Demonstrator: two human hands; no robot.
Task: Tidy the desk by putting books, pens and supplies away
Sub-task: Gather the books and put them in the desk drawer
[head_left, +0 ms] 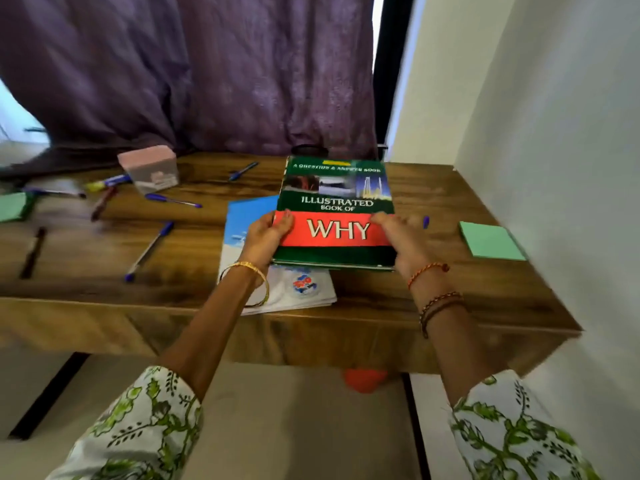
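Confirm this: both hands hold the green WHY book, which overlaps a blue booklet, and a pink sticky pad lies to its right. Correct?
Nearly. The head view shows the sticky pad right of the book is green, not pink. Both hands, left and right, do hold it over the blue booklet.
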